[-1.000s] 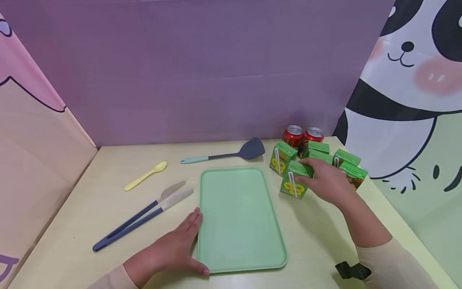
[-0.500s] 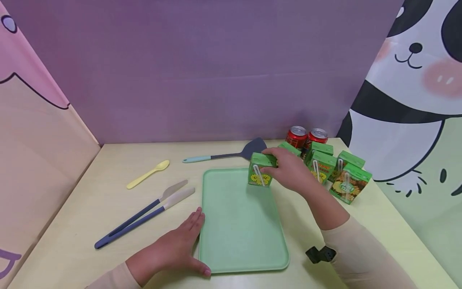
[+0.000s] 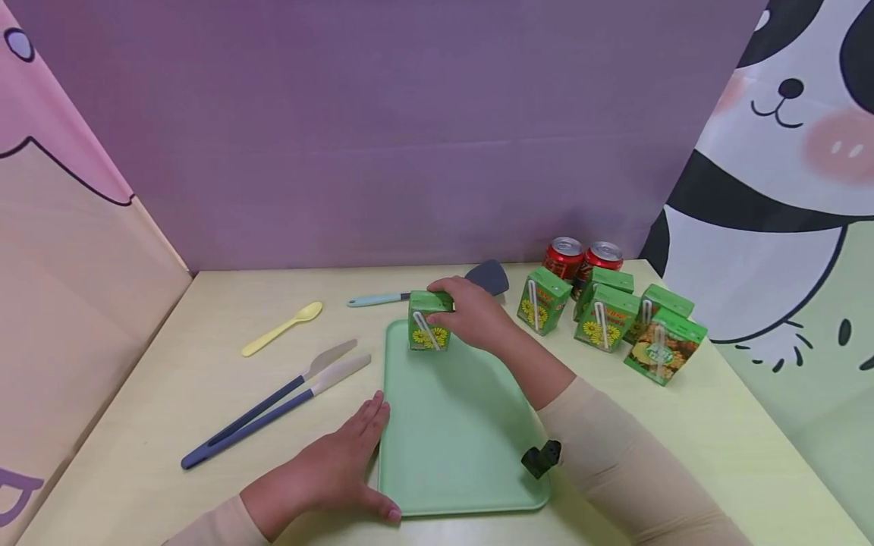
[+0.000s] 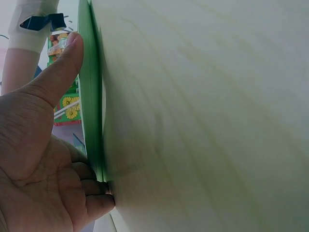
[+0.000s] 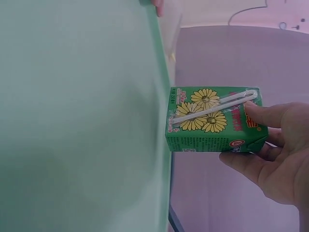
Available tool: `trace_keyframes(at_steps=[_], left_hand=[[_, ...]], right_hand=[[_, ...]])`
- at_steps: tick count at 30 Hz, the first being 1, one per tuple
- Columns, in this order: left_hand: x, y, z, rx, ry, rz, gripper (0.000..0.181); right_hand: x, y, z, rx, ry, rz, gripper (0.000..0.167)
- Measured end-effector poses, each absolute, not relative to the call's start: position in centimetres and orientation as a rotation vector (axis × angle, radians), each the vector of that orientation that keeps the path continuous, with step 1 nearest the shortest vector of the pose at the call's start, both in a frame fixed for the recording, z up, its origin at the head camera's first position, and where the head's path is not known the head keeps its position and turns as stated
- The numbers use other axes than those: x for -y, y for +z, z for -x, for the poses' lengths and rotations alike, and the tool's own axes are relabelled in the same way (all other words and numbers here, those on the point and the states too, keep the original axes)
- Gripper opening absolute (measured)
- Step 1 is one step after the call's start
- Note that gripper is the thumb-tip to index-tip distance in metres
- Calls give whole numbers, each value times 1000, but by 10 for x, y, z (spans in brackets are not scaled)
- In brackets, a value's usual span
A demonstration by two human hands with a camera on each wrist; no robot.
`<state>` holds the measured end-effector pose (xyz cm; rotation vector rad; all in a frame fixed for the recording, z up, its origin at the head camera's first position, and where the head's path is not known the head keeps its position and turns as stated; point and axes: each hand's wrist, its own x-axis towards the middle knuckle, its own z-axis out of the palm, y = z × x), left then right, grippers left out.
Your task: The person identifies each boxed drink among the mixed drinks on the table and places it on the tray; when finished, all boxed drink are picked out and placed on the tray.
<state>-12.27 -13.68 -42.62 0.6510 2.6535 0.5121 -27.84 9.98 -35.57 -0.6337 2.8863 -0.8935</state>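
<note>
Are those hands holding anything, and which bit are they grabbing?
The right hand holds a green drink carton by its top end. The left hand grips nothing; it rests against the edge of the green tray.

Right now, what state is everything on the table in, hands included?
Held carton: upright, straw attached
Right hand: gripping that carton
Tray: lying flat
Left hand: fingers extended, touching the tray
Tongs: arms apart, lying flat
Yellow spoon: lying flat
Spatula: partly hidden
Five other cartons: standing
Two cans: upright, openings unclear
</note>
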Motion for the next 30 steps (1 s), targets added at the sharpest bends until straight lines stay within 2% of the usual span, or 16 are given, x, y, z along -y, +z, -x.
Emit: trace_keyframes(at_steps=[8,17,24,30], left_hand=[[136,-426,124,-2652,505,-654,138],[136,-425,123,-2653,496,-671,138],[136,-426,123,-2661,509,-678,137],[136,-427,122,-2665,518,-683,137]], right_hand=[[-79,-369,290,-2880,-848,633,52],[-76,-374,290,-2857,-825,649,55],[-93,-364,286,-2855,-834,694,70],[-127,-346,289,-2922,-871,615,67]])
